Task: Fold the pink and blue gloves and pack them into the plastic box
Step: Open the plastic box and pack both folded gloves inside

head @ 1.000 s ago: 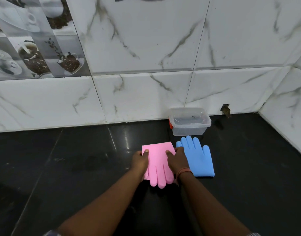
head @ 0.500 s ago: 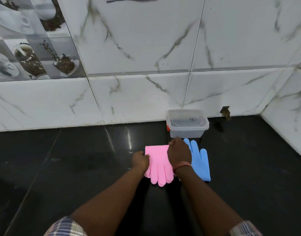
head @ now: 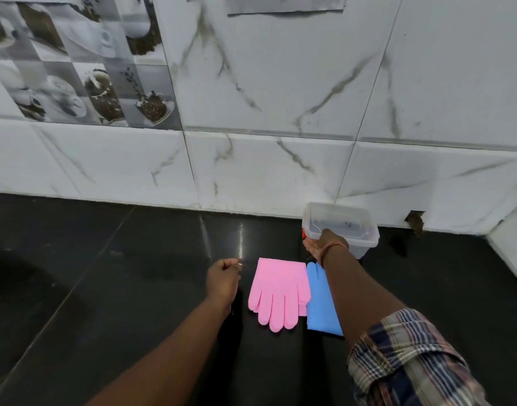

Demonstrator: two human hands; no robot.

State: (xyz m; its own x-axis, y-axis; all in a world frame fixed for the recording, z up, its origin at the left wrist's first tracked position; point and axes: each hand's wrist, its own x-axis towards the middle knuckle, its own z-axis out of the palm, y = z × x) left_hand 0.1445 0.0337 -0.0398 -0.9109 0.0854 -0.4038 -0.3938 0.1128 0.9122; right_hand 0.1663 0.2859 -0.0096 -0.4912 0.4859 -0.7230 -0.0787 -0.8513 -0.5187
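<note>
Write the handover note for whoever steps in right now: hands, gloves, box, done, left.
Left hand: loosely curled, holding nothing, left of the pink glove.
Right hand: at the near left corner of the plastic box; grip cannot be told.
Pink glove: folded on the counter.
Blue glove: flat beside it, partly under the right forearm, not folded.
Box: by the wall, lid on.
Left: open box, fold blue glove, pack both.

My right arm wears a rolled plaid sleeve [head: 409, 356] in navy, tan and rust, with a thin orange wristband [head: 333, 247]; my left forearm [head: 175, 344] is bare.
</note>
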